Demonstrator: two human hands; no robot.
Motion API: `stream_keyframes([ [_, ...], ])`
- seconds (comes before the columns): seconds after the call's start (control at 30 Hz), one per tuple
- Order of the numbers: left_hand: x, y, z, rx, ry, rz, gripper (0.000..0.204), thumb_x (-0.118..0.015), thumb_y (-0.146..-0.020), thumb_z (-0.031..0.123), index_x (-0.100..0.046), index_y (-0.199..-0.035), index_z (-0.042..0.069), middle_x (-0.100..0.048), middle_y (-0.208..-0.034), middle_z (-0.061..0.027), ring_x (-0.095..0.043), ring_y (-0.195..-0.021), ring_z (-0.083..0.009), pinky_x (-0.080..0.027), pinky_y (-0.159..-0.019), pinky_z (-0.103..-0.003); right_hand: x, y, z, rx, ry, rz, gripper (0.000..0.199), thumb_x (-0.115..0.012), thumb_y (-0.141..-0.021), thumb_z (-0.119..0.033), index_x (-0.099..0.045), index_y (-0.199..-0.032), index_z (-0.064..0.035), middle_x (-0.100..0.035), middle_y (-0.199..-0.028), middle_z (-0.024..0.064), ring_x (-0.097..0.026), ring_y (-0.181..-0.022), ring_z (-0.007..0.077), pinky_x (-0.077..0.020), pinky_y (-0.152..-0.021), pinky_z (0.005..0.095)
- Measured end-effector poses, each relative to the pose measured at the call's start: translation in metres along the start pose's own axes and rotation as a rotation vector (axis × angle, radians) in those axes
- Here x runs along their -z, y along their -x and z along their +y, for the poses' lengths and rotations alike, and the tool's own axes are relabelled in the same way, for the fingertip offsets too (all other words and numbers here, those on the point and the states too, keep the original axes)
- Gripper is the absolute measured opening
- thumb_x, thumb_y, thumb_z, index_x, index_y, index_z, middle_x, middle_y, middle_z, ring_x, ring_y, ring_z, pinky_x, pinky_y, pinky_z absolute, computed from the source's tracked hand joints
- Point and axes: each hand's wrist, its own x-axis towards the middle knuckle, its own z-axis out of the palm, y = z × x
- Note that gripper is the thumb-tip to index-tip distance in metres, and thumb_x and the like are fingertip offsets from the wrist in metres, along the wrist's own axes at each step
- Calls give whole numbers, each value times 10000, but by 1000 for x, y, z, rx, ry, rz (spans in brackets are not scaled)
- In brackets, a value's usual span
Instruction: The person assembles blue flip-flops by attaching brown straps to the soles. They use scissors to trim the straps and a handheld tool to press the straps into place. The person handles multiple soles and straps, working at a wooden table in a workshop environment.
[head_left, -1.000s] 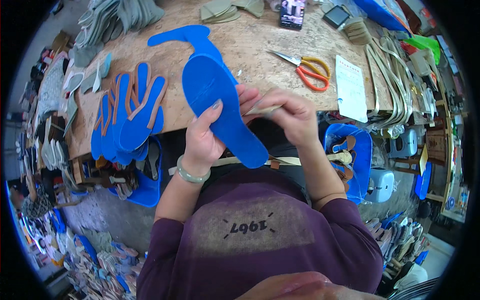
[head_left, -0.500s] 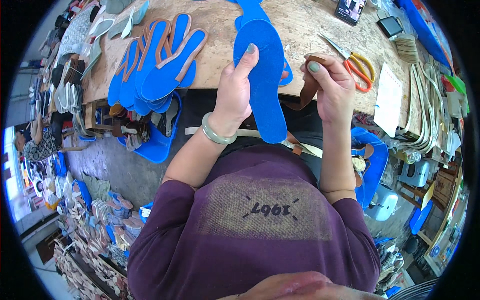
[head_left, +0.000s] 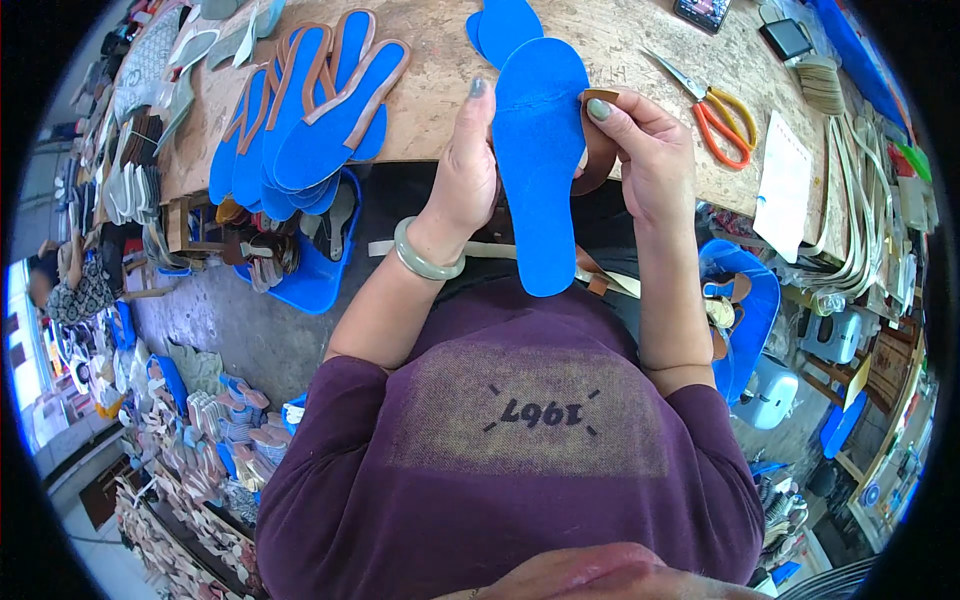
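Note:
A blue shoe insole point(head_left: 540, 170) stands over the bench's near edge, its wide end away from me. My left hand point(head_left: 462, 165) holds it at the left edge; the thumb is raised off its face and the other fingers are hidden behind it. Between thumb and fingers, my right hand point(head_left: 652, 150) pinches a brown strip point(head_left: 600, 155), whose end touches the insole's upper right edge. The strip's lower part hangs behind the insole, partly hidden.
Insoles edged with brown strips point(head_left: 340, 110) are piled at the left of the wooden bench point(head_left: 440, 60). More blue insoles point(head_left: 510, 30) lie beyond my hands. Scissors point(head_left: 722, 120) with orange and yellow handles, white paper point(head_left: 785, 185) and a phone point(head_left: 703, 12) lie rightward.
My left thumb has lifted off the insole's face. The insole has shifted slightly right, and my right hand has brought the brown strip's end against its edge.

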Motion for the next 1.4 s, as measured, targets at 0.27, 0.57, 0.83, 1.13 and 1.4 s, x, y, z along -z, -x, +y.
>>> stream_keyframes([
  [0.27, -3, 2, -7, -8, -77, 128, 463, -443, -983, 401, -536, -1146, -22, -657, -941, -138, -671, -794, -205, -565, -703, -315, 2, -1, 2, 50, -80, 27, 186, -668, -848, -69, -679, -1020, 2, -686, -890, 51, -627, -784, 91, -483, -739, 210],
  [0.57, -11, 3, -14, -198, -45, 263, 393, -445, -990, 403, -589, -998, 38, -619, -869, -15, -576, -776, -59, -476, -696, -205, 1, 14, 5, -79, -173, 14, 148, -698, -821, -64, -690, -953, 3, -689, -860, 71, -647, -761, 113, -525, -690, 229],
  [0.83, -7, 5, -16, -259, -94, 228, 357, -442, -996, 388, -571, -887, 74, -549, -775, 45, -477, -690, -5, -394, -609, -172, -9, 21, 6, -95, -203, 45, 133, -690, -836, -92, -694, -935, -3, -682, -848, 61, -628, -736, 103, -520, -674, 230],
  [1.13, -8, 9, -14, -306, -148, 226, 381, -434, -998, 388, -588, -904, 53, -571, -782, 32, -496, -710, -15, -402, -619, -180, -18, 27, 3, -74, -177, 65, 134, -692, -842, -121, -701, -927, -17, -675, -816, 39, -610, -729, 82, -495, -663, 209],
  [1.4, -4, 11, -13, -339, -182, 180, 404, -426, -1001, 333, -447, -1262, 25, -584, -1140, -98, -585, -1039, -200, -477, -900, -334, -14, 28, 1, -148, -312, -56, 74, -663, -859, -99, -651, -903, -41, -639, -784, 11, -574, -683, 62, -469, -634, 198],
])
